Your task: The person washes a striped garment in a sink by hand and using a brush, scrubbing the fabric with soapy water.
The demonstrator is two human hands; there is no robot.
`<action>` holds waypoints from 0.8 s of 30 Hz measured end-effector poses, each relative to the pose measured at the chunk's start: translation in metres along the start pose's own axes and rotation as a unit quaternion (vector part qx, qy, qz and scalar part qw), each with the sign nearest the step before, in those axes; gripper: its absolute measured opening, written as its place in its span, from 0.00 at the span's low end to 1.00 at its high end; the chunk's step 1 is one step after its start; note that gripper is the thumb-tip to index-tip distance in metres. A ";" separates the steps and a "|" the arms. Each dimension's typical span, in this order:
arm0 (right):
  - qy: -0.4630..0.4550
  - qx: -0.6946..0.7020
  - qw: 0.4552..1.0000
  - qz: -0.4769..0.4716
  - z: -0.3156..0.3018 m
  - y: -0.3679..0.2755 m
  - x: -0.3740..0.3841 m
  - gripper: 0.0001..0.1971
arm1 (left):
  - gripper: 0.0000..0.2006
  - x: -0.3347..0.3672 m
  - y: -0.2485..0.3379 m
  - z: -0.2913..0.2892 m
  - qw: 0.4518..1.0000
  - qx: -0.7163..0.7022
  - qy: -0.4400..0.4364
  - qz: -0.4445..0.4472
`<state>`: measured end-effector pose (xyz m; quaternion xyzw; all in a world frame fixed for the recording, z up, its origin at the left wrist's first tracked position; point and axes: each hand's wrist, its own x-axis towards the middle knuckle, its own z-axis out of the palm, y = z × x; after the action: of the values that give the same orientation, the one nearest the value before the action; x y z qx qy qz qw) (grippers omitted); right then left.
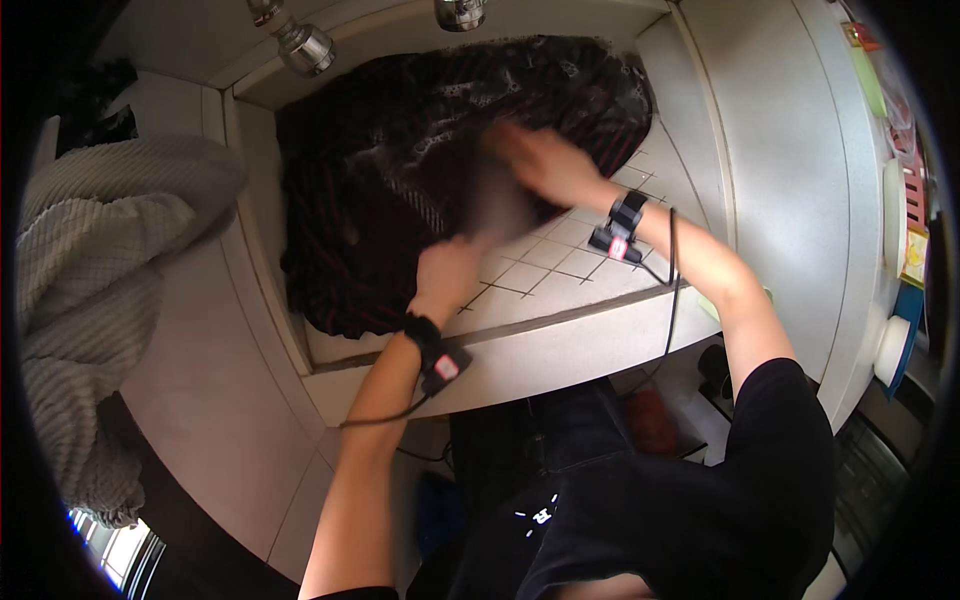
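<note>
We have our left hand (448, 275) and right hand (552, 168) at the dark striped cloth (400, 180) in the tiled basin (565, 258) — blurred, so we cannot tell whether either grips it — and white suds (462, 90) could make it slip if we tug hard.

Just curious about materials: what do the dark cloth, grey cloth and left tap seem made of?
Dark cloth: fabric, fibre unclear; wet-looking, creased and striped.
Grey cloth: probably soft, matte knit, ribbed and thickly folded.
Left tap: likely chromed metal, given its bright highlights.
</note>
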<state>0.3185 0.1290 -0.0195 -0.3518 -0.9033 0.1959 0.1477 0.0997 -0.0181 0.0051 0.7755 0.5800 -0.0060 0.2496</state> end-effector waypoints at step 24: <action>-0.267 0.054 0.948 -0.168 0.004 -0.103 0.013 0.33 | 0.17 -0.102 -0.033 -0.047 0.987 -0.027 -0.150 -0.047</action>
<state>0.2482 0.0674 0.0256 -0.1219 -0.9438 0.3034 -0.0490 0.0234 -0.0845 0.0648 0.7307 0.5715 -0.1181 0.3543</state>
